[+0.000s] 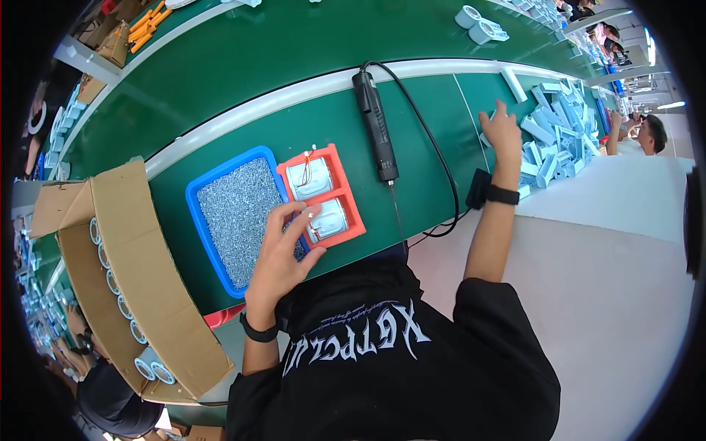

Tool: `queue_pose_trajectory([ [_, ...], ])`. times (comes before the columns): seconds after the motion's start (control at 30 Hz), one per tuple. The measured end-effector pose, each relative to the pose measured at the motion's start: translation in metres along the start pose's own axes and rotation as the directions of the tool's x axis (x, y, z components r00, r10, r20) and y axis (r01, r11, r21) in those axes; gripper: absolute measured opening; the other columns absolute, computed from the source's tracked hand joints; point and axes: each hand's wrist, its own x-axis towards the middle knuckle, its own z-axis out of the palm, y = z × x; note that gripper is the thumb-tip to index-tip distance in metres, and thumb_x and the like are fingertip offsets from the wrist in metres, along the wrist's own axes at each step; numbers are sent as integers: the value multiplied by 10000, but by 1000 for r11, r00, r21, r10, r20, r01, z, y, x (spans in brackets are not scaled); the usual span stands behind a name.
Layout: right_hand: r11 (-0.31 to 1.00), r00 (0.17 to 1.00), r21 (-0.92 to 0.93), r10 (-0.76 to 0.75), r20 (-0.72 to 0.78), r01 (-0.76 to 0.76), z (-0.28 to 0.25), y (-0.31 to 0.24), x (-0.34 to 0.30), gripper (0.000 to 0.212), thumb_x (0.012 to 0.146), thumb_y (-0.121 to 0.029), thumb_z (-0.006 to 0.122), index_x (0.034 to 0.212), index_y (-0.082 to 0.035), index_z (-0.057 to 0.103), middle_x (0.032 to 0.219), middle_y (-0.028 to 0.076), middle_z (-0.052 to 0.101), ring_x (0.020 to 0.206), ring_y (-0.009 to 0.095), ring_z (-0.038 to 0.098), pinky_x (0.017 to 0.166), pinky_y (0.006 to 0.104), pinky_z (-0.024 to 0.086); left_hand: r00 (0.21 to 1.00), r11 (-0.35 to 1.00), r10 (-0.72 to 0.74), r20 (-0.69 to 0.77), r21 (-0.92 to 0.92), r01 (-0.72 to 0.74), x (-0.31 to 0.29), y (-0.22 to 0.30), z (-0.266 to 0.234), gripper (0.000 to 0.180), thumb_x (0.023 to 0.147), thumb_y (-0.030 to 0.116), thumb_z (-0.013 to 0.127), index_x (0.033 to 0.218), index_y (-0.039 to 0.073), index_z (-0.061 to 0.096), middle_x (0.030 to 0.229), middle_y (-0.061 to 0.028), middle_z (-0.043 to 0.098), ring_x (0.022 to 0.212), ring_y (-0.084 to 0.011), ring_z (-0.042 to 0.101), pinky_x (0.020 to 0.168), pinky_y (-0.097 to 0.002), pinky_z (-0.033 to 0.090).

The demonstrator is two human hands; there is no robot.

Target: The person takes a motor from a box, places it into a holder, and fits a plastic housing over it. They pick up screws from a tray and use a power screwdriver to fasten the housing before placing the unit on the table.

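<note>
My left hand [283, 246] is over the near end of a red two-pocket holder [355, 209]. Its thumb and fingers are apart around the left side of a white, rounded housing [334, 219] in the near pocket. A small white connector [310, 215] shows by the fingertips; whether they touch it is unclear. The far pocket carries a matching white housing [312, 178] with thin wires and a connector on top. Out to the right, my right hand [503, 134] reaches with fingers spread beside a heap of light blue plastic pieces [555, 125], apparently holding nothing.
A blue tray [193, 202] of small metal screws adjoins the holder. A black electric screwdriver [376, 125] lies mid-bench, its cable looping right. At left stands a cardboard box [140, 235] with round white parts. Another white part [482, 31] lies across the rail. Other people work nearby.
</note>
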Motion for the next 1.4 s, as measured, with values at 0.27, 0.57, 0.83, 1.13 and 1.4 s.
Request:
queue_pose_trajectory([
  [0.27,993,995,90,-75,-58,80,56,32,16,621,710,-183,687,1262,-69,426,1209,319,466,885,397,611,781,432,508,964,973,-20,-264,218,80,24,-4,-28,376,789,102,660,1151,34,587,1089,-145,543,1008,-333,510,863,-380,431],
  [0.57,242,832,969,-530,164,-36,-22,-72,-71,633,770,-120,633,1343,-91,365,1070,184,593,969,285,591,855,369,467,975,972,7,-222,231,46,52,0,0,231,816,95,645,1030,10,628,1023,-120,560,931,-280,560,787,-356,460],
  [0.83,-511,741,804,-657,-138,-304,-42,-156,-140,482,888,-173,621,1290,-30,398,1161,177,562,1113,319,559,980,455,423,957,989,52,-286,-115,-88,55,0,7,114,835,42,603,930,0,649,814,-112,621,699,-242,606,630,-302,479],
  [1.13,-430,541,895,-783,-306,-117,-30,-155,-152,467,880,-190,638,1261,-89,388,1194,164,524,1164,346,520,1023,525,370,953,976,-22,-301,-215,-45,51,0,6,113,827,20,607,931,1,644,864,-136,651,740,-293,638,620,-336,507],
  [1.4,-322,469,936,-810,-351,145,-31,-158,-155,452,854,-136,660,1213,-76,391,1167,171,550,1150,355,536,1016,523,386,957,979,-9,-291,-197,-50,50,-8,13,119,793,5,624,906,4,658,865,-111,649,732,-255,616,638,-315,480],
])
